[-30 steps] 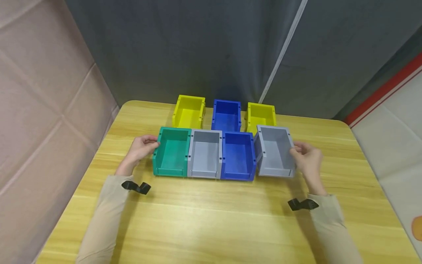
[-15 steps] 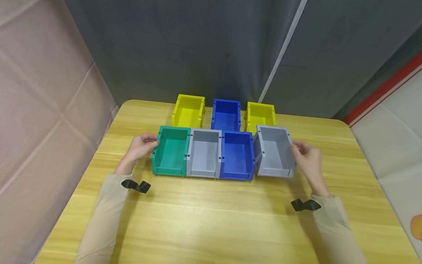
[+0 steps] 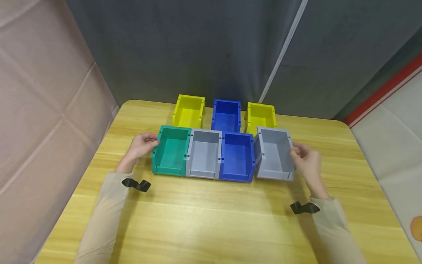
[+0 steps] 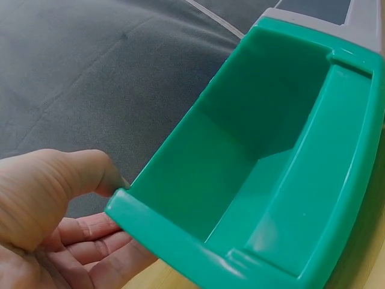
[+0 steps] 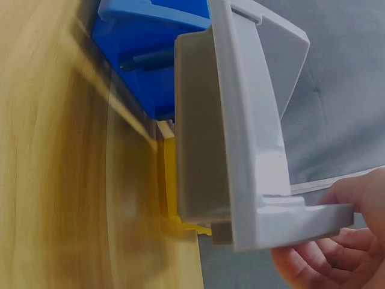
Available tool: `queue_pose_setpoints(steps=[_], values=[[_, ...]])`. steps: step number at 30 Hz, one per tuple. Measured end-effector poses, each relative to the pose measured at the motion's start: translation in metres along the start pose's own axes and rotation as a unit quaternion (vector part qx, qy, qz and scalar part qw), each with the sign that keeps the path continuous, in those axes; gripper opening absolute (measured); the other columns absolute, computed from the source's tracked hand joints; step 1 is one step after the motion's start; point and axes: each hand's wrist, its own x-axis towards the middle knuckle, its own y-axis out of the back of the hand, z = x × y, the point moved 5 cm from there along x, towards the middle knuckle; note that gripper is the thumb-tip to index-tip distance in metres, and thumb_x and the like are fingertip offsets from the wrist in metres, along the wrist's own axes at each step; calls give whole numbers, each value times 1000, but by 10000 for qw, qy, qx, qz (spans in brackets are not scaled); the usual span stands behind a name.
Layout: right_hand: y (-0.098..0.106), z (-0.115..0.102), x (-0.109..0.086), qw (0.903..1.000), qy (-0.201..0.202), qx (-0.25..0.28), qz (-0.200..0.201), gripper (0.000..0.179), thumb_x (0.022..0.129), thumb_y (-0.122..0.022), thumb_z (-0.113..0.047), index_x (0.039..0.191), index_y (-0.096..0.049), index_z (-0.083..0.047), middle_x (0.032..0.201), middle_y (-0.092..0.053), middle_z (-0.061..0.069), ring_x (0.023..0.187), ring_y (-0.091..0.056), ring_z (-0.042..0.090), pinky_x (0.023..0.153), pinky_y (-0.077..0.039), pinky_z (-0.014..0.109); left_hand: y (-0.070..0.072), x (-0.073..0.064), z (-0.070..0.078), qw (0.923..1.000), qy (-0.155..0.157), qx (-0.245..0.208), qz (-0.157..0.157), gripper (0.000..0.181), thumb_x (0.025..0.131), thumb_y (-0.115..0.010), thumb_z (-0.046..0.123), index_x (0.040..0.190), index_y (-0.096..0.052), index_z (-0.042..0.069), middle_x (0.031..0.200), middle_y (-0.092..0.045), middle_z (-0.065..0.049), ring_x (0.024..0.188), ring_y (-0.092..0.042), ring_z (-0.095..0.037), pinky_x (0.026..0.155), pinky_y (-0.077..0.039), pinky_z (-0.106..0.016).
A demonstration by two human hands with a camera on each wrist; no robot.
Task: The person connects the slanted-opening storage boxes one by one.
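In the head view, my left hand [image 3: 141,149] pinches the left wall of a green storage bin [image 3: 172,152], thumb at the rim and fingers on the outside, as the left wrist view shows. Against the green bin stand a grey bin [image 3: 204,154] and a blue bin [image 3: 237,156], side by side in a row. My right hand [image 3: 308,161] grips the right wall of another grey bin [image 3: 275,156] at the row's right end. That bin is tilted, and the right wrist view [image 5: 258,120] has its underside raised off the table, with a narrow gap to the blue bin.
Behind the row stand a yellow bin [image 3: 189,112], a blue bin [image 3: 226,115] and a second yellow bin [image 3: 261,116]. They sit on a wooden table [image 3: 211,220] near its back edge. A dark grey curtain [image 3: 181,47] hangs behind it.
The grey bin in my right hand has moved slightly toward the front of the table. My left hand and the other bins have hardly moved.
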Motion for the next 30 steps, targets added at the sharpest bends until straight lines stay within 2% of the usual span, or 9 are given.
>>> queue_pose_setpoints(steps=[3,5,6,8,10,13,16,24,30], values=[[2,-6,0,9978,578,-101,315,26,85,-62,-4,108,-64,9,92,-66,26,70,-61,17,59,-42,12,0,0,0,10000,33,-18,-12,39,94,-53,14,124,-50,-9,119,-54,-27,102,-55,-30,71,-48,-19],[1,-16,0,9919,1195,-202,387,33,85,-64,-8,114,-61,9,106,-63,28,90,-61,34,78,-47,26,0,-1,0,10000,31,-26,-18,39,94,-53,15,125,-50,-9,119,-54,-27,103,-54,-31,72,-48,-19],[0,-21,0,9878,1497,-283,306,39,85,-65,-11,118,-59,8,115,-59,28,101,-56,40,88,-45,35,0,-1,0,10000,24,-31,-26,39,94,-53,15,125,-50,-9,120,-54,-27,103,-54,-31,72,-48,-18],[-7,-33,0,9781,1992,-592,-136,50,86,-65,-21,129,-53,2,132,-48,26,119,-43,45,98,-33,54,0,-1,1,10000,9,-23,-22,39,94,-53,15,125,-50,-9,120,-54,-27,103,-54,-30,72,-48,-18],[-17,-43,1,9684,2150,-884,-899,58,90,-60,-33,139,-45,-6,146,-33,22,132,-29,43,103,-19,63,1,0,0,10000,-4,-16,-4,39,94,-53,15,125,-50,-10,119,-54,-27,102,-55,-30,72,-48,-18],[-32,-50,3,9482,2018,-1516,-1930,67,93,-49,-50,149,-28,-21,155,-12,14,141,-8,36,102,-3,70,1,0,0,10000,-15,0,14,38,95,-53,14,124,-50,-10,119,-55,-27,101,-55,-29,71,-48,-18],[-42,-52,6,9340,1806,-1881,-2444,69,93,-43,-56,151,-19,-26,156,-4,11,142,3,33,99,6,72,0,1,-1,10000,-36,-12,-1,38,95,-53,14,124,-50,-10,119,-55,-27,102,-55,-30,71,-48,-18],[-54,-48,12,9147,1469,-2094,-3129,66,95,-32,-60,151,-15,-31,156,-2,11,141,4,34,98,12,70,-2,1,-2,9999,-136,-10,-9,38,95,-53,14,124,-51,-10,119,-55,-27,102,-55,-30,71,-48,-18],[-58,-48,11,9076,1417,-2191,-3289,66,95,-27,-62,151,-12,-31,156,1,11,141,4,36,98,10,71,-1,0,-2,9999,-164,-12,7,38,95,-53,14,124,-51,-10,119,-56,-27,99,-56,-25,71,-48,-18]])
